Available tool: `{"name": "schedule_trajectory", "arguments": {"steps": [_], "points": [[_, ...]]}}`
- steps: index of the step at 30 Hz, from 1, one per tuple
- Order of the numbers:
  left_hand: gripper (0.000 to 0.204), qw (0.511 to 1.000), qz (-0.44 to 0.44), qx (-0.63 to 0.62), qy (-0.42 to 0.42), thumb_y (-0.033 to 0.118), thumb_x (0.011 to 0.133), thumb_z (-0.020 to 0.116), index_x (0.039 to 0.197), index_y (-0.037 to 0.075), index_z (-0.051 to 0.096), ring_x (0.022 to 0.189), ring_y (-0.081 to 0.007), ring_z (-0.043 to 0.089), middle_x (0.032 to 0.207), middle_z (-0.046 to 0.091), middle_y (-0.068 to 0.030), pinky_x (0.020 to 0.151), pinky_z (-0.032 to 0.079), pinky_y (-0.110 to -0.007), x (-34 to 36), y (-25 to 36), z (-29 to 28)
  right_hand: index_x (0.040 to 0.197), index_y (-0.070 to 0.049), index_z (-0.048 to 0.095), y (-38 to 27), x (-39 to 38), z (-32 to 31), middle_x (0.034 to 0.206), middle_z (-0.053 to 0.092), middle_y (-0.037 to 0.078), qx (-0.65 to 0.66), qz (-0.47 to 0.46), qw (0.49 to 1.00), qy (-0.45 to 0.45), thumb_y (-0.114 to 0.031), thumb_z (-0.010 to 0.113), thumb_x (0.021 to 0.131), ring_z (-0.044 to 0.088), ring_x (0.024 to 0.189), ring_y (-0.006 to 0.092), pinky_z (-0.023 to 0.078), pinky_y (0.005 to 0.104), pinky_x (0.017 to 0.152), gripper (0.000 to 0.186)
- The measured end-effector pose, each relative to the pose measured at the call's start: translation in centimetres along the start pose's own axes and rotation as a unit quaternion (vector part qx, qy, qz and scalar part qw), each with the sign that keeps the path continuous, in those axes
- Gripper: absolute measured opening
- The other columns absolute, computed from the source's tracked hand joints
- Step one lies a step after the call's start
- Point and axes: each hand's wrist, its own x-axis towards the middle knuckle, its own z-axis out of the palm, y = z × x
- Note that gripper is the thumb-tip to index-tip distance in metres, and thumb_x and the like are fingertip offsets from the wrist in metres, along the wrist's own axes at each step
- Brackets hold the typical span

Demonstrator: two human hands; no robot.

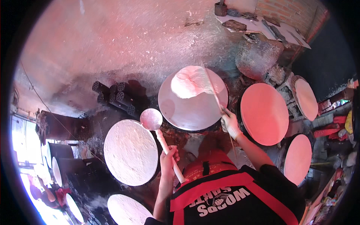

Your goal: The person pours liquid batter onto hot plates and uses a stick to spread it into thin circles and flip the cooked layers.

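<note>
My left hand (169, 157) grips a ladle (151, 119) left of the griddle (187, 114), my right hand (230, 122) a stick (214, 90) slanting over it; work looks partway, white batter (187, 83) covering only the griddle's far part, the near seemingly undone.

Scuffed wall (123, 30) in pinkish light, sooty lower down, brickwork (285, 10) at upper right, pale shelf (257, 27) just below it, bright window (22, 138) at far left

Black coal cylinders (117, 98) full of holes lie stacked near the stained wall (112, 37). At upper right, a pale board (256, 27) bears a brown lump (234, 25).
</note>
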Motion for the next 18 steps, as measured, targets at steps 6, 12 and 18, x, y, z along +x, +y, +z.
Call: {"name": "schedule_trajectory", "arguments": {"steps": [6,12,18], "points": [[0.017,0.993,0.032,-0.015,0.109,0.011,0.086,0.065,0.102,0.006,0.061,0.076,-0.0068,0.056,0.088,0.062,0.0003,0.067,0.044,-0.018,-1.4,-3.7,1.8,0.129,-0.018,0.053,0.5,2.6,1.1,0.056,0.035,-0.006,-0.131,0.054,0.981,-0.134,-0.027,0.054,0.094,0.032,0.038,0.0063,0.025,0.0251,0.033,0.037],[0.023,0.989,0.028,-0.049,0.133,0.006,0.085,0.062,0.108,0.003,0.061,0.071,-0.0031,0.048,0.082,0.055,0.0054,0.061,0.035,-0.016,-3.5,-5.5,2.3,0.136,-0.017,0.047,-2.8,3.2,-4.8,0.055,0.040,-0.005,-0.126,0.031,0.984,-0.121,-0.013,0.048,0.091,0.035,0.038,0.0069,0.026,0.0237,0.032,0.045],[0.023,0.984,0.034,-0.055,0.166,0.006,0.085,0.062,0.108,0.005,0.062,0.069,-0.0015,0.047,0.079,0.054,0.0069,0.059,0.034,-0.015,-4.8,-6.4,4.5,0.128,-0.012,0.056,-4.1,10.1,-1.3,0.057,0.046,-0.004,-0.233,-0.133,0.944,-0.192,-0.014,0.051,0.090,0.039,0.042,0.0066,0.031,0.0247,0.037,0.038]]}}
